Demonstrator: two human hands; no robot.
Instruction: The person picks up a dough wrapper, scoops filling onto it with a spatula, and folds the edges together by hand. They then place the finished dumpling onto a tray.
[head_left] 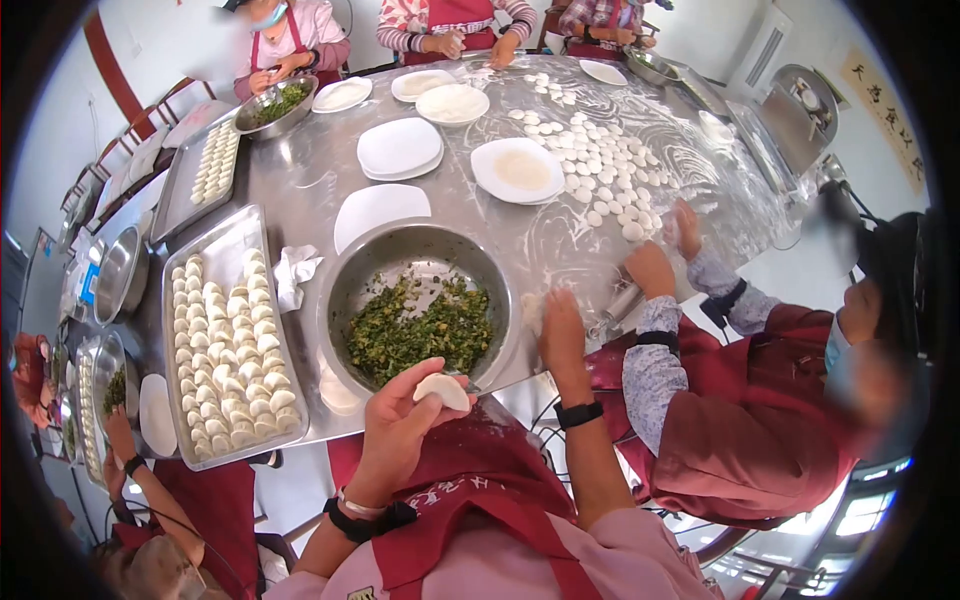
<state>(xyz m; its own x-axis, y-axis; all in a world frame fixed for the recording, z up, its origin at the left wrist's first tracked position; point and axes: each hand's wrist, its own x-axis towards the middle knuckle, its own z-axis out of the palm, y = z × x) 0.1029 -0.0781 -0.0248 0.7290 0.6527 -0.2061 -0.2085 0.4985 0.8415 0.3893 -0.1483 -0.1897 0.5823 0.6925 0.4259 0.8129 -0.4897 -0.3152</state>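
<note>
A folded white dumpling (pixel 443 391) is held in my left hand (pixel 398 425), between thumb and fingers, just over the near rim of a metal bowl (pixel 335 330). Chopped green filling (pixel 420 322) lies in that bowl. My right hand (pixel 563 335) is to the right of the bowl, over the floured table edge, its fingers stretched out and slightly blurred. Pale wrappers (pixel 532 312) lie beside it. To the left of the bowl a metal tray (pixel 253 222) holds rows of folded dumplings (pixel 225 350).
White plates (pixel 400 148) stand beyond the bowl. Many small dough pieces (pixel 605 170) lie on the floured steel table (pixel 290 190). A co-worker (pixel 740 420) at the right has both hands near a rolling pin (pixel 622 302). Other people sit across the table and at the lower left.
</note>
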